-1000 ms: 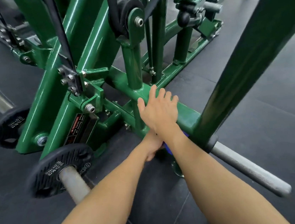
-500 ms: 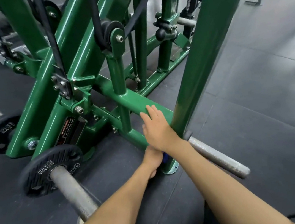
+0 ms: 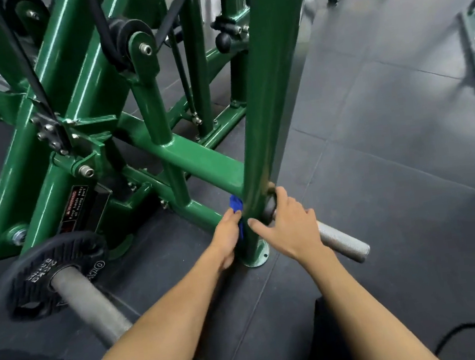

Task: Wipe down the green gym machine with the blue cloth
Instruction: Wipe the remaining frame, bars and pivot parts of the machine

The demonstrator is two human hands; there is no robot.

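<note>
Scanning left to right. Plate (image 3: 50,274) on bar (image 3: 90,305) at far left, well apart from the work. Machine (image 3: 73,74) next. Crossbar (image 3: 204,161) now bare, with the right hand off it after lying flat there a second ago. Left hand (image 3: 227,238) low at the crossbar/post joint, fingers curled, pinching cloth (image 3: 236,205) against the left face of post (image 3: 270,116). Only a blue scrap visible above the knuckles, rest hidden. Right hand (image 3: 290,227) moved over to the post's right side: fingers hooked over the root of peg (image 3: 342,241), thumb on the post front, nothing else held. Reads as bracing, with wiping shifted from crossbar to post base. Crossbar probably done; post, foot (image 3: 256,259) and most of the frame still to do. Needs cloth worked round the post, tight by the peg.
</note>
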